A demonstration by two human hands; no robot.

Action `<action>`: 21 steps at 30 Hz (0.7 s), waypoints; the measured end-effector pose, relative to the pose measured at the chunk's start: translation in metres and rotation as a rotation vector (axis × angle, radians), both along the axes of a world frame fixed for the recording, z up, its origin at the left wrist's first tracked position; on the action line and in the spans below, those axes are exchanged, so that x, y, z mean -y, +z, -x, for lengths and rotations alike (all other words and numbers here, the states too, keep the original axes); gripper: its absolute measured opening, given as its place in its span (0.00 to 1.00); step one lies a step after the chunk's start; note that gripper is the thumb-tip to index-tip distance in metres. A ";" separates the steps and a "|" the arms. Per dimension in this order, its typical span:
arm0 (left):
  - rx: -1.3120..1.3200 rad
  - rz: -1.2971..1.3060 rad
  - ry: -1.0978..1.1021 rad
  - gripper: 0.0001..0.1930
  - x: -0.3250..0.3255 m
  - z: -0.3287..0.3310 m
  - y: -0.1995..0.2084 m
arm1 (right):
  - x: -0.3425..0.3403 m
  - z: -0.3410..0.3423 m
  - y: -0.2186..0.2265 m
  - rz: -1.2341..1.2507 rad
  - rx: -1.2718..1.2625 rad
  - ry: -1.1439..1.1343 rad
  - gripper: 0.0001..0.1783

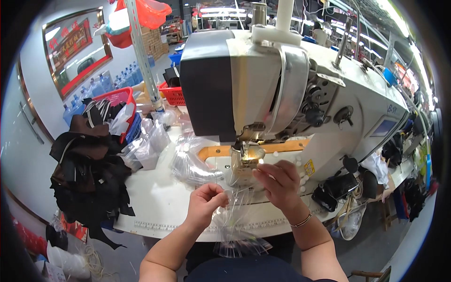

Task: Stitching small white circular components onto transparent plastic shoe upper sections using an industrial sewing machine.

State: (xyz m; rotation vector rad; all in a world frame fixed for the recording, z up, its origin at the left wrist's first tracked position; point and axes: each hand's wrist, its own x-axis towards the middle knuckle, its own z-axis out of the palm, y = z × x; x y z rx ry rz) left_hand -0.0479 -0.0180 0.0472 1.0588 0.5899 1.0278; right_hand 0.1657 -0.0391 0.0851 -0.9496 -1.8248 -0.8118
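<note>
My left hand (206, 206) is closed in a pinch on a piece of clear plastic film (232, 221), which hangs from the machine bed over the table's front edge toward my lap. Close to the lit needle area (251, 152) of a large white and dark grey sewing machine (263, 94), my right hand (281, 184) has thumb and fingers pressed together. Whatever lies between those fingertips is too small to make out. A bracelet circles the right wrist. Left of the needle, more clear plastic pieces (195, 162) lie in a glossy heap.
Black and brown scraps (89, 174) pile over the table's left end, beside a red basket (120, 96) and clear bags (148, 141). A ruler strip (164, 227) runs along the front edge. At right are small white discs (303, 181) and a black pouch (333, 190).
</note>
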 end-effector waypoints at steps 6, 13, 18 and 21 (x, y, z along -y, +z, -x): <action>0.112 0.389 -0.220 0.08 -0.040 -0.018 0.014 | -0.027 -0.016 0.015 0.151 -0.080 0.020 0.18; -0.227 0.265 -0.199 0.08 -0.098 -0.043 0.049 | -0.049 -0.051 -0.004 0.165 -0.065 -0.192 0.19; -0.295 0.244 -0.194 0.07 -0.101 -0.043 0.049 | -0.045 -0.052 -0.006 0.145 -0.086 -0.136 0.18; -0.269 0.264 -0.184 0.07 -0.100 -0.043 0.050 | -0.045 -0.052 -0.006 0.162 -0.089 -0.132 0.17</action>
